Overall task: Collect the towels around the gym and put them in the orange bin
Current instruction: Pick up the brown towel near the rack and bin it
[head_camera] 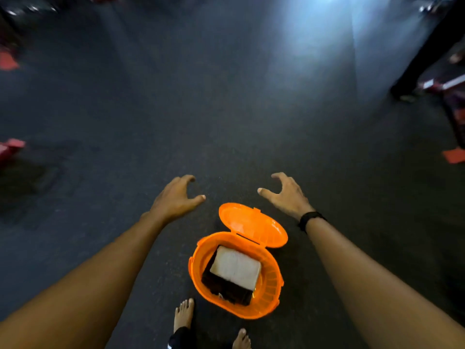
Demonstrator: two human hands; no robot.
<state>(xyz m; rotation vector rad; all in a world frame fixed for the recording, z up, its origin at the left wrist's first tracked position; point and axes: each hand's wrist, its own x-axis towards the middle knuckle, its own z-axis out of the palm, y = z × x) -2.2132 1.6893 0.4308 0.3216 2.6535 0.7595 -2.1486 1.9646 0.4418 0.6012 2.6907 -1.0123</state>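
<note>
Two bare forearms reach forward and down from the wearer's viewpoint over a dark, speckled rubber gym floor (226, 109). Neither hand holds anything. On the left, the left hand (175, 197) hangs palm down with its fingers loosely curled and the thumb pointing inward. On the right, the right hand (285, 193) mirrors it, fingers loosely bent and thumb pointing inward; a black band (310, 219) circles its wrist. Both hands are above the floor, well apart from each other, and beyond the bin from the wearer's view.

Between the two forearms, on the floor, stands a round orange plastic bin (270, 280) with ribbed inner walls. Its hinged orange lid (251, 224) is flipped open and tilts back on the far side. Inside the bin lies a folded white towel (235, 268), resting on top of a folded dark towel (224, 289) whose edges show beneath it at the left and front.

Just in front of the bin, at the bottom edge, are the wearer's two bare feet: the left foot (183, 314) with a dark trouser hem over it, and the toes of the right foot (241, 340).

Around the edges the picture is blurred: red shapes (10, 149) at the left, red pieces at the right, and a dark slanted bar (427, 51) at the upper right
</note>
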